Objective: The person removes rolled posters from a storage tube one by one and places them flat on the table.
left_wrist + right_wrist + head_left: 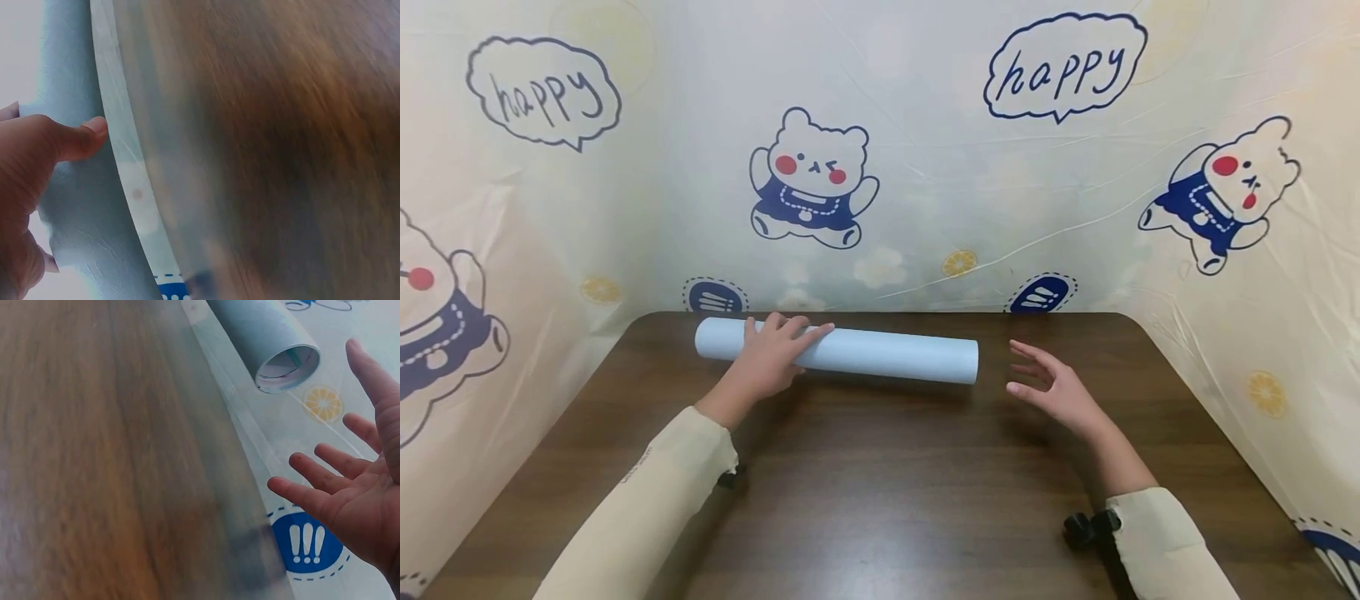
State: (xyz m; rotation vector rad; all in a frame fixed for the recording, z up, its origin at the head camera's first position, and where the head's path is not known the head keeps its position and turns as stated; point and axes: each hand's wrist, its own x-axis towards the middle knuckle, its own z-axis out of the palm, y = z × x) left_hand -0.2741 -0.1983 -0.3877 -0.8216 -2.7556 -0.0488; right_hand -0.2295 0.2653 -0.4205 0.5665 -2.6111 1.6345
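A light blue tube lies crosswise near the back of the table, its right end slightly nearer to me. My left hand grips it left of its middle, fingers spread over the top and thumb along the near side. In the left wrist view the thumb presses against the tube. My right hand is held apart from the tube, just beyond its right end, with fingers extended. The right wrist view shows the hollow end of the tube and the bare palm of the right hand.
The brown wooden table has rounded back corners. A pale printed curtain with bears and "happy" bubbles stands behind it and along both sides. A black wrist device hangs by the right sleeve.
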